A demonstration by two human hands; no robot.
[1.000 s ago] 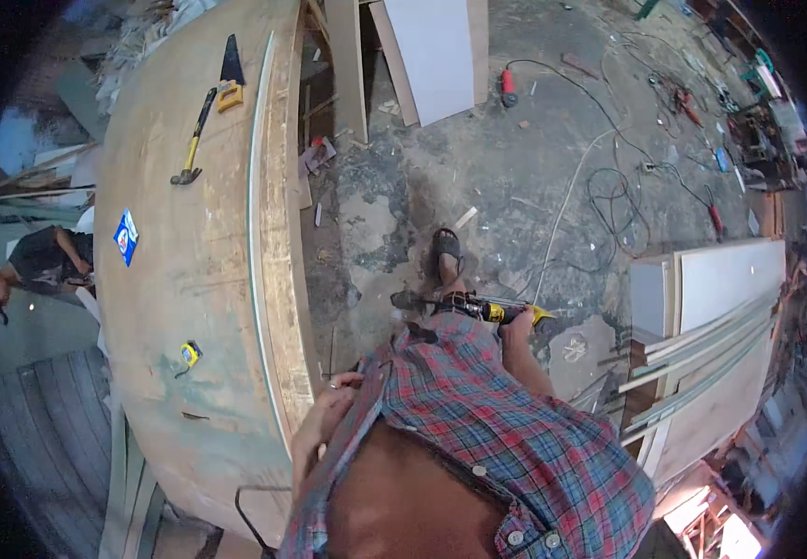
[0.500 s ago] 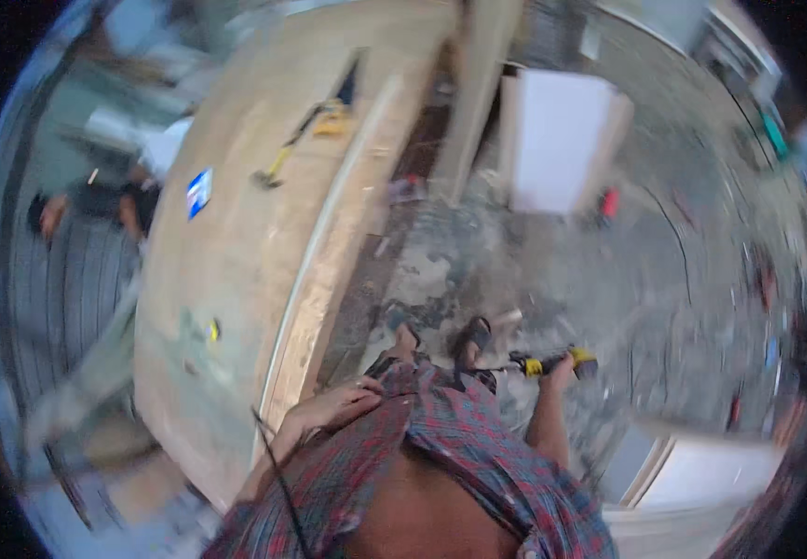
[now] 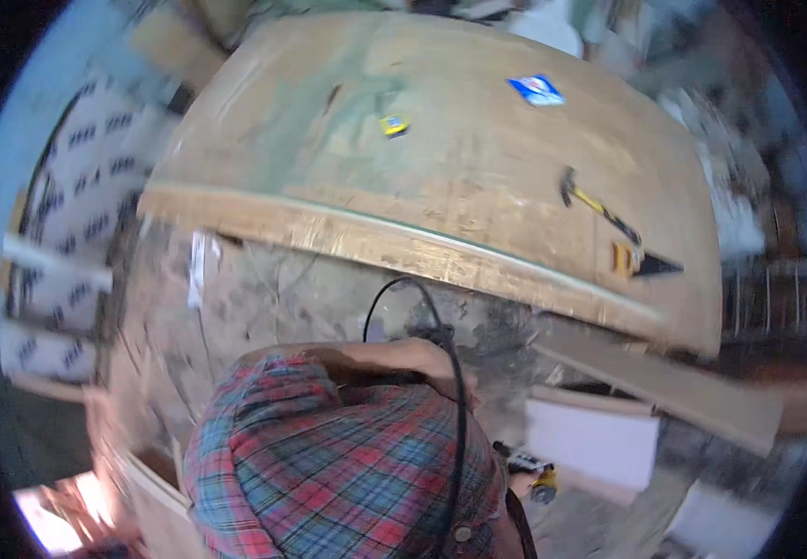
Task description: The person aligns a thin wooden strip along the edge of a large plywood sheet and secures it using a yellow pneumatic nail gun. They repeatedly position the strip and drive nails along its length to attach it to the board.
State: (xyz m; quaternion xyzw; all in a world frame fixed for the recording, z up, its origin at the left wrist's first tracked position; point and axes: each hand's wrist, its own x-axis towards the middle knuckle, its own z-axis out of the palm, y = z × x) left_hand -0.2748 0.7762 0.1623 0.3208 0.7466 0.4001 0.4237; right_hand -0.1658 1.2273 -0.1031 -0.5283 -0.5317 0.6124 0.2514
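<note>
My left forearm crosses in front of the plaid shirt, with my left hand [image 3: 436,361] at the belly. Its fingers are hidden and blurred, so I cannot make out their pose. Low on the right, beside my body, my right hand [image 3: 521,484] is closed around a yellow-and-black cordless drill [image 3: 541,477]. Much of that hand is covered by the shirt. A black cable [image 3: 454,359] loops up past my left hand.
Ahead stands a big wooden worktable [image 3: 478,158] bearing a hammer [image 3: 599,207], a handsaw [image 3: 650,263], a yellow tape measure [image 3: 393,126] and a blue packet [image 3: 538,90]. On the right are a long board [image 3: 673,382] and a white panel [image 3: 594,443]. Wrapped sheets [image 3: 87,186] lean far left.
My view has swung left, so the worktable now lies straight ahead. My left hand has moved across my front; the drill stays in my right hand.
</note>
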